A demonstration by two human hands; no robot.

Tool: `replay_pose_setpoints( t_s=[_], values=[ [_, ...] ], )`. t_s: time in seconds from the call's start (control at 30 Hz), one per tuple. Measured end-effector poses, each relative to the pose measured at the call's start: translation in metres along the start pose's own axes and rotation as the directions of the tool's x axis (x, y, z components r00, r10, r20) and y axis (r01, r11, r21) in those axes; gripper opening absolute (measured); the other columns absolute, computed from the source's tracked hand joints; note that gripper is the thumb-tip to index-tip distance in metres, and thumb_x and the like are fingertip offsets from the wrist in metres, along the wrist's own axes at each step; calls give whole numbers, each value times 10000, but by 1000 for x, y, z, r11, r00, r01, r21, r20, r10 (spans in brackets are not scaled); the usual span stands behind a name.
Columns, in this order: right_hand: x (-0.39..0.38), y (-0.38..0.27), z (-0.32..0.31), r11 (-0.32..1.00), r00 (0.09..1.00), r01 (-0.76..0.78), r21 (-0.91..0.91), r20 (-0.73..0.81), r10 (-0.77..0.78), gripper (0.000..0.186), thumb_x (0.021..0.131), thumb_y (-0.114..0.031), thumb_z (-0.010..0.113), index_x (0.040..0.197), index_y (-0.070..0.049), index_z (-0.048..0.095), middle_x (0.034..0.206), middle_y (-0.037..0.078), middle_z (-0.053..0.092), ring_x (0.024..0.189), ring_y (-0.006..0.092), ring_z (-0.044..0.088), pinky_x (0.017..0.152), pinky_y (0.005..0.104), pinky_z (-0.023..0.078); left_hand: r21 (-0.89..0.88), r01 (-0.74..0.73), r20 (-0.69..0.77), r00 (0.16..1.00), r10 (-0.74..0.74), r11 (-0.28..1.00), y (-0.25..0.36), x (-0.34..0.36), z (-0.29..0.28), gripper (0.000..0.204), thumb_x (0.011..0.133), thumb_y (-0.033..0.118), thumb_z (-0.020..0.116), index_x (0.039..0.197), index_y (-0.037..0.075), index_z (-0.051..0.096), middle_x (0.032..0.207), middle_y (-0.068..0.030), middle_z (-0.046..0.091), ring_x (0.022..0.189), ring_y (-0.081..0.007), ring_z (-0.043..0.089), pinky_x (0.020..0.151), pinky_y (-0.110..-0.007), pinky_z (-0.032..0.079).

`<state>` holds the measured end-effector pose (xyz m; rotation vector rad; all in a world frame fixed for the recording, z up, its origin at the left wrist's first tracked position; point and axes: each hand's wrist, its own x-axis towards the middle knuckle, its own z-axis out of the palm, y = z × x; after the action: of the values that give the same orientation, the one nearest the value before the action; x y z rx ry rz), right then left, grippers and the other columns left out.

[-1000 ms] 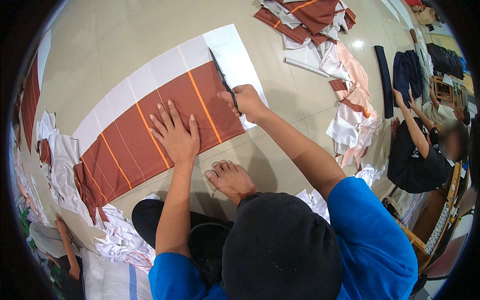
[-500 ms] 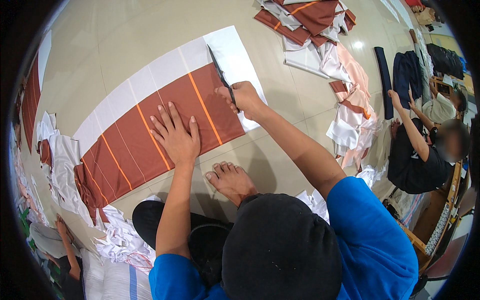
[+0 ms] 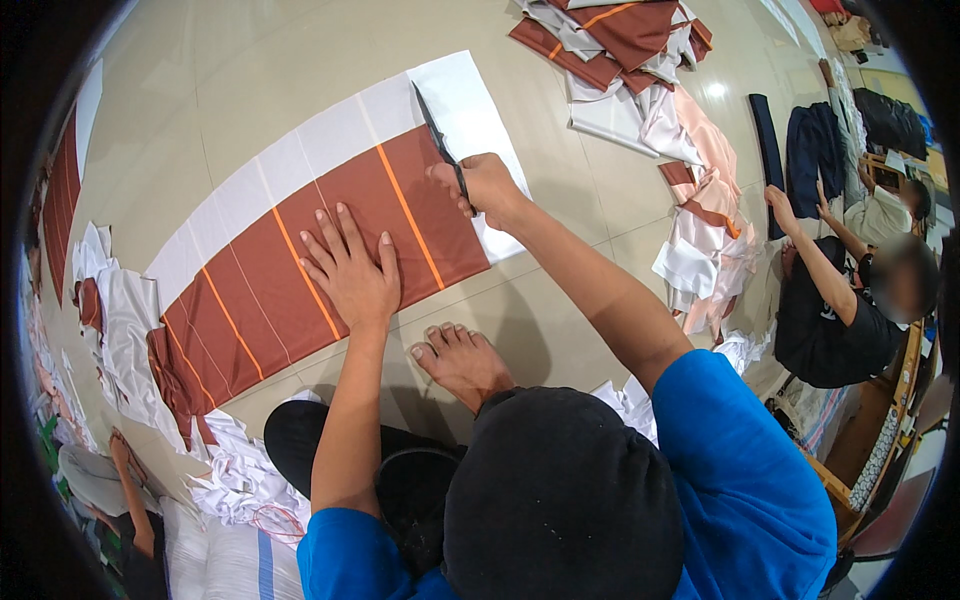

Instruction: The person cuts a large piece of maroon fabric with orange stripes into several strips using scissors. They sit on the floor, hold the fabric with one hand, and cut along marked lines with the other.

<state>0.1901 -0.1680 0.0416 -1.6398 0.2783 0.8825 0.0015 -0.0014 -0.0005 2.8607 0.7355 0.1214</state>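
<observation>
A long panel of brown fabric (image 3: 350, 210) with orange stripes and a white upper band lies spread over the tiled floor. My left hand (image 3: 355, 280) rests flat on it, fingers spread, near an orange stripe. A pair of dark scissors (image 3: 432, 120) is in my right hand (image 3: 490, 190), at the panel's right end. The blades point up and away from me along the border between the brown cloth and a plain white piece (image 3: 475, 110) on the right. Whether the blades are between fabric layers cannot be made out.
Brown and white fabric (image 3: 620, 50) is heaped at the far right, with peach and white scraps (image 3: 705, 210) below it. Crumpled grey-white cloth (image 3: 130, 320) lies at the panel's left end, white scraps (image 3: 245, 475) nearer me. A co-worker (image 3: 840, 300) handles dark cloth (image 3: 768, 165) at right.
My right hand has shifted very slightly up and left with the scissors. My left hand stays in place on the fabric. The co-worker's hand at right has moved a little.
</observation>
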Motion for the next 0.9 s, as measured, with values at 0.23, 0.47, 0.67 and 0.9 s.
replay_pose_setpoints(
  t_s=[0.23,0.47,0.67,0.9],
  values=[
    [6,0,0,999,999,-26,-48,18,27,375,882,-306,929,866,3,716,679,26,601,503,97,525,439,282,396,6,-3,-14,1000,3,1000,0,0,1,819,1136,563,502,1806,139,294,1883,-181,203,1703,-548,147,1348,-720,116],
    [4,-1,-2,1000,1000,-13,-23,19,14,372,873,-308,926,840,-7,710,675,19,590,500,98,521,439,281,387,4,-13,-11,1000,13,1000,0,0,0,823,1135,563,504,1807,140,289,1881,-184,206,1701,-552,146,1348,-719,116],
    [7,-11,0,999,1000,-14,-32,19,15,359,872,-309,909,846,6,739,672,25,603,499,102,530,445,286,392,13,-7,-7,1000,7,1000,-2,0,1,817,1137,556,500,1809,146,282,1879,-190,207,1703,-552,140,1350,-720,110],
    [10,-16,-1,999,999,-42,-20,13,43,333,861,-268,913,828,12,735,668,48,628,513,121,559,450,309,413,4,-5,-10,1000,5,1000,-1,0,2,809,1142,552,484,1815,160,266,1879,-190,207,1700,-555,147,1349,-723,113]
  ],
)
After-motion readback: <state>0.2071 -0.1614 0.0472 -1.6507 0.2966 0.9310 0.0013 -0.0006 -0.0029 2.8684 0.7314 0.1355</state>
